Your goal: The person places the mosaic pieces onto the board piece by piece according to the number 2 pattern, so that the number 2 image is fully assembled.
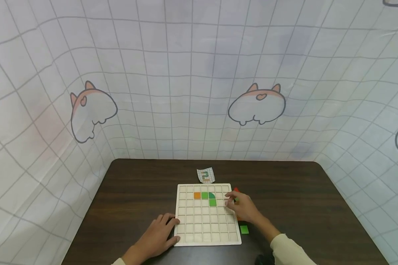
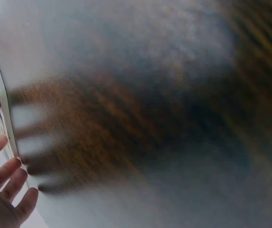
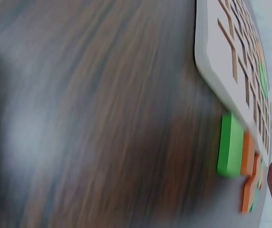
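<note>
While the head view took in the whole board [image 1: 205, 230], flat on the dark table [image 1: 136, 191], each wrist view caught only a slice of it. On the board, four pieces lay in its cells: an orange square [image 1: 197, 195], a green square [image 1: 204, 195] and a dark green piece [image 1: 211, 195] with a curved edge, side by side in the second row from the far edge, and a lower green square [image 1: 212, 202] just nearer the person. The left hand [image 1: 157, 233] lay at the board's left edge; the left wrist view showed its fingers spread along the rim, with their dark reflections on the tabletop. The right hand [image 1: 243, 208] was over the board's right edge, thumb and forefinger bent and their tips apart; whether a piece sat between them I could not tell, since the right wrist view cut that hand off at its border. That view did show the thickness of a loose green block [image 1: 244, 229] beside the board, and orange blocks [image 3: 248, 154] behind it, largely covered by the hand from above. A card [image 1: 206, 175] beyond the board bore a grid with a coloured pattern, too small to make out fully. Pale cloth [image 1: 192, 92] printed with grid lines and rounded animals stood behind.
</note>
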`<action>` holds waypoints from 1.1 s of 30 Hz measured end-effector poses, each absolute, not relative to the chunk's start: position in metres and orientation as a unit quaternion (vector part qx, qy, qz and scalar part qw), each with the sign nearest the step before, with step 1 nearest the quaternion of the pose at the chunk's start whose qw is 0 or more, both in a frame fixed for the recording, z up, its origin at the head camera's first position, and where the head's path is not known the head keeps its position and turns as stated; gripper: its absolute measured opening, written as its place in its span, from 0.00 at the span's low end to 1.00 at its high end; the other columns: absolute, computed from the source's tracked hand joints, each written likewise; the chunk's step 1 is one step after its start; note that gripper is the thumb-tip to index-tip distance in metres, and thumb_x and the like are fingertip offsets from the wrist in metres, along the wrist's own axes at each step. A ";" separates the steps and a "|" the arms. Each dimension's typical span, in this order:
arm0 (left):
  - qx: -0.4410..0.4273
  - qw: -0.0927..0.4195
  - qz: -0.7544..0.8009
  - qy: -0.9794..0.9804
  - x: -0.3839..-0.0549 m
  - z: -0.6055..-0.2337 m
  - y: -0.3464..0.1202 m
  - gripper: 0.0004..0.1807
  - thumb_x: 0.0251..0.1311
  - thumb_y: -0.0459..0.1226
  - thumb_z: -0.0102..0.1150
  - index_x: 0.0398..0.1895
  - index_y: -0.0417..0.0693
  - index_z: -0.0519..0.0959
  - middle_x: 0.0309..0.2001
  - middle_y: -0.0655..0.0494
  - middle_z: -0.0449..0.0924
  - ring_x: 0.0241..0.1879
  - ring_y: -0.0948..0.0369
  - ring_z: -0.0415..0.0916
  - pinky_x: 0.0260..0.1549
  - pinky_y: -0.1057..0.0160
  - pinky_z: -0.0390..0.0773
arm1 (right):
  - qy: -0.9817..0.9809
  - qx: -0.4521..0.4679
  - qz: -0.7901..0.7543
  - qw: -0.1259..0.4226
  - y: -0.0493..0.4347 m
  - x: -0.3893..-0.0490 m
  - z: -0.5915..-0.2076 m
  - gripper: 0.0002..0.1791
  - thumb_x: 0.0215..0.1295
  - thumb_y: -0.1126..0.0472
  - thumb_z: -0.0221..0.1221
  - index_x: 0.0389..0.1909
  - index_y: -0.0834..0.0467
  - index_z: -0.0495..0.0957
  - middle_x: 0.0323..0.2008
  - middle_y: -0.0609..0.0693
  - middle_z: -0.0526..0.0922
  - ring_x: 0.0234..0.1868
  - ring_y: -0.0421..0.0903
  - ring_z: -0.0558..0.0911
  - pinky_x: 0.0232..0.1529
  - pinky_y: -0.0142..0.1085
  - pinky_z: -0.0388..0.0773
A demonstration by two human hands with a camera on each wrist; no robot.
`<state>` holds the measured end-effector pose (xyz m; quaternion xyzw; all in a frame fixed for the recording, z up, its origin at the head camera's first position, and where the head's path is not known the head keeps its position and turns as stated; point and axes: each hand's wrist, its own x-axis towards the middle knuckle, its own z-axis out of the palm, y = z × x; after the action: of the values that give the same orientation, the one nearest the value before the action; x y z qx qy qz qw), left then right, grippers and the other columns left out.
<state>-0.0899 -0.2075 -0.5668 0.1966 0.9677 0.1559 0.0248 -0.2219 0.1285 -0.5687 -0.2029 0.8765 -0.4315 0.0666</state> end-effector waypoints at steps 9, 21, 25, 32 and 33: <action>0.198 0.023 0.154 0.968 -0.092 -0.566 -0.205 0.23 0.66 0.53 0.61 0.60 0.56 0.74 0.60 0.54 0.71 0.54 0.54 0.71 0.49 0.45 0.74 | 0.886 -0.142 -0.435 0.079 0.170 -0.227 -0.568 0.17 0.67 0.59 0.65 0.54 0.60 0.80 0.39 0.51 0.79 0.19 0.41 0.75 0.22 0.34 0.75; 0.187 0.026 0.154 0.970 -0.092 -0.568 -0.208 0.24 0.66 0.54 0.61 0.59 0.56 0.74 0.60 0.54 0.71 0.54 0.54 0.71 0.49 0.45 0.74 | 0.916 -0.093 -0.385 0.071 0.187 -0.233 -0.577 0.13 0.66 0.60 0.66 0.50 0.58 0.82 0.43 0.53 0.80 0.20 0.42 0.75 0.22 0.34 0.75; 0.186 0.024 0.151 0.971 -0.092 -0.569 -0.208 0.24 0.66 0.55 0.61 0.60 0.56 0.74 0.60 0.54 0.71 0.55 0.54 0.71 0.49 0.46 0.74 | 0.921 -0.077 -0.376 0.070 0.186 -0.236 -0.579 0.14 0.66 0.60 0.66 0.51 0.58 0.82 0.42 0.54 0.80 0.21 0.43 0.75 0.23 0.34 0.75; 0.190 0.030 0.150 0.970 -0.091 -0.568 -0.208 0.24 0.67 0.55 0.60 0.60 0.56 0.74 0.61 0.54 0.71 0.55 0.54 0.70 0.49 0.46 0.74 | 0.936 -0.090 -0.334 0.069 0.187 -0.239 -0.579 0.18 0.66 0.57 0.66 0.55 0.56 0.83 0.43 0.53 0.81 0.33 0.45 0.79 0.33 0.40 0.79; 0.190 0.029 0.149 0.970 -0.091 -0.568 -0.208 0.24 0.67 0.55 0.60 0.60 0.56 0.74 0.60 0.54 0.71 0.55 0.54 0.71 0.49 0.46 0.74 | 0.937 -0.096 -0.327 0.069 0.187 -0.238 -0.579 0.18 0.66 0.56 0.66 0.56 0.55 0.83 0.43 0.53 0.81 0.36 0.47 0.80 0.37 0.43 0.80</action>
<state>-0.0914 -0.2078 -0.5684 0.1902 0.9699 0.1493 0.0292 -0.2382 0.1874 -0.5790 -0.0957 0.9374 -0.3275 0.0693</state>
